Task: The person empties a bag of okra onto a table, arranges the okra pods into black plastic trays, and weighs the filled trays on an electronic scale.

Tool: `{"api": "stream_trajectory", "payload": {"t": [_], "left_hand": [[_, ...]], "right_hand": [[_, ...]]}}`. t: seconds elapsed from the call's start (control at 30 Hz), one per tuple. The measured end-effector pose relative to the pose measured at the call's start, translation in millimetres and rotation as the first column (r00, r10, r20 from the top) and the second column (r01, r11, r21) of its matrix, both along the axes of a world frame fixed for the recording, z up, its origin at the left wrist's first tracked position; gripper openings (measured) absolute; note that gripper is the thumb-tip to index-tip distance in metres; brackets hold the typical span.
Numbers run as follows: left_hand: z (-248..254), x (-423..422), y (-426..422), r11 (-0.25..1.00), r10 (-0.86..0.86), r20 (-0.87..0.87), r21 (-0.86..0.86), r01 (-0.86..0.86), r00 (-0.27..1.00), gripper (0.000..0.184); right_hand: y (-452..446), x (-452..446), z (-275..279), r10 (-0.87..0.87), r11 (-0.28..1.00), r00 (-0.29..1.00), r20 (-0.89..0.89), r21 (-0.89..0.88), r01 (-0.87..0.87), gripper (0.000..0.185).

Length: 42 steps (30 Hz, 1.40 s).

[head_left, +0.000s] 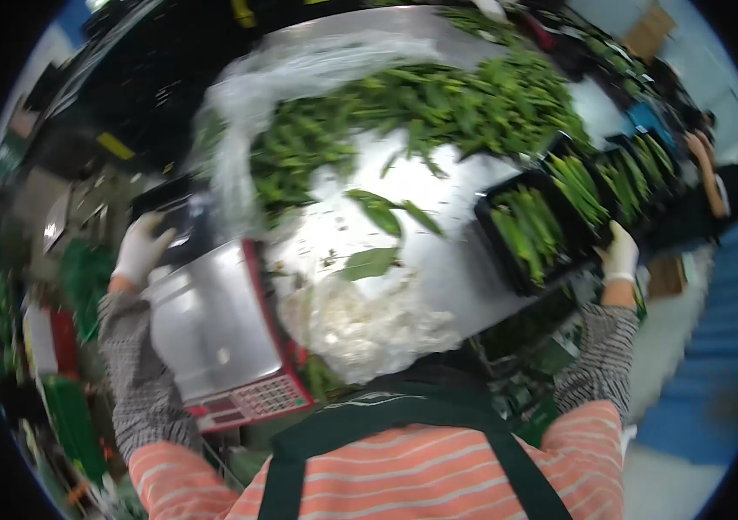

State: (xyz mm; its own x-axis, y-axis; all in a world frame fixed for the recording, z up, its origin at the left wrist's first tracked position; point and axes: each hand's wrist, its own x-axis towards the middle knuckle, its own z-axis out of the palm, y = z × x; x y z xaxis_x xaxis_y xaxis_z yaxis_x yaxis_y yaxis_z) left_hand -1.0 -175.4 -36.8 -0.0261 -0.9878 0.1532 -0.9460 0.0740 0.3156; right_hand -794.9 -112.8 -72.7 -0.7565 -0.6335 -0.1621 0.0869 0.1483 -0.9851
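Clock centred on mid-view. At 9 we have our left hand point(143, 249), white-gloved, thumb and fingers parted against the end of a dark container point(188, 236). Blurred, so we can't tell whether it's gripping.

At 8: red-edged scale point(213, 325), bare metal plate, keypad point(265, 396) at the end nearest us.

At 10–11, clear plastic sheet point(243, 113) bunched along the left edge of the green pod pile point(447, 113), which arcs over the metal tabletop point(464, 308) from 10 to 1.

Dead centre, a leaf point(370, 263); crumpled clear plastic point(369, 322) at 6. A few loose pods point(379, 208) just above centre, toward 12–1.

At 3, first black tray point(505, 260) with pods lined up lengthwise. Second tray point(557, 143) and third tray point(620, 140) sit beyond it toward 2, both loaded.

Our right hand point(618, 254), also white-gloved, is at 3, fingers bent at the second tray's near end; can't tell if they're closed on it.

Past that, a co-worker's hand point(700, 149) at 2.
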Motion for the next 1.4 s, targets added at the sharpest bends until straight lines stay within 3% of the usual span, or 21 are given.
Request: {"api": "stream_trajectory", "payload": {"t": [0.07,0.13,0.23,0.37,0.47,0.53,0.6,0.7,0.77,0.83,0.87,0.9,1.0,1.03,1.13,1.3,1.4], "left_hand": [[-2,6,-1,0.955,0.023,-0.056,0.298,-0.005,0.998,0.038],[-14,16,1,0.932,0.061,-0.057,0.361,-0.037,0.996,0.033],[-26,20,-2,0.937,-0.091,0.184,0.349,0.022,0.979,0.026],[-34,18,-1,0.959,-0.06,0.311,0.283,-0.032,0.948,0.024],[-18,6,0,0.963,-0.024,0.317,0.262,-0.064,0.948,0.024],[-15,13,5,0.996,-0.07,0.314,0.083,0.046,0.947,0.026],[5,12,10,0.99,-0.035,0.202,0.144,0.006,0.979,0.027],[36,2,37,0.977,-0.091,0.23,-0.169,0.131,0.969,0.018],[56,-18,70,0.941,-0.088,0.261,-0.294,0.166,0.961,0.016],[51,-28,108,0.963,-0.051,0.178,-0.254,0.096,0.983,0.018],[46,-39,125,0.964,-0.096,0.148,-0.233,0.129,0.984,0.018],[42,-50,139,0.967,-0.133,0.191,-0.189,0.169,0.973,0.019],[15,-55,168,0.991,-0.133,0.217,0.032,0.129,0.967,0.028],[24,-67,168,0.993,-0.116,0.212,0.013,0.116,0.97,0.032],[64,-120,161,0.992,-0.106,0.163,-0.044,0.114,0.981,0.044],[71,-191,91,0.939,-0.311,0.037,-0.144,0.313,0.95,0.048],[15,-241,29,0.875,-0.481,0.018,-0.046,0.482,0.876,0.038]], "right_hand": [[2,0,0,0.009,0.999,1.0,-0.004,-0.05,-0.01,0.021],[1,-12,-12,-0.011,1.0,0.998,-0.061,-0.017,0.01,0.022],[0,-11,-14,0.023,0.997,0.995,-0.102,0.079,-0.015,0.026],[10,-1,0,0.112,0.979,0.994,-0.013,0.17,-0.108,0.03],[16,-3,8,0.048,0.986,0.99,-0.131,0.162,-0.026,0.035],[19,-21,4,0.048,0.999,0.951,-0.305,0.028,-0.042,0.032],[22,5,31,0.029,0.999,0.911,-0.412,-0.017,-0.04,0.027],[26,75,72,0.195,0.969,0.86,-0.471,-0.046,-0.245,0.025],[22,142,82,0.351,0.896,0.775,-0.525,-0.05,-0.44,0.022],[11,205,75,0.592,0.787,0.674,-0.441,0.135,-0.603,0.013],[-3,218,37,0.661,0.699,0.572,-0.485,0.121,-0.705,0.012],[-15,236,7,0.639,0.655,0.402,-0.656,0.19,-0.731,0.013],[-51,286,-55,0.694,0.607,0.175,-0.698,0.438,-0.663,0.016],[-62,300,-58,0.799,0.541,0.138,-0.585,0.599,-0.591,0.021],[-83,325,-86,0.827,0.503,0.056,-0.559,0.692,-0.518,0.027],[-88,309,-97,0.773,0.59,0.226,-0.593,0.541,-0.6,0.027],[-82,283,-86,0.766,0.619,0.323,-0.556,0.501,-0.605,0.025]]}}
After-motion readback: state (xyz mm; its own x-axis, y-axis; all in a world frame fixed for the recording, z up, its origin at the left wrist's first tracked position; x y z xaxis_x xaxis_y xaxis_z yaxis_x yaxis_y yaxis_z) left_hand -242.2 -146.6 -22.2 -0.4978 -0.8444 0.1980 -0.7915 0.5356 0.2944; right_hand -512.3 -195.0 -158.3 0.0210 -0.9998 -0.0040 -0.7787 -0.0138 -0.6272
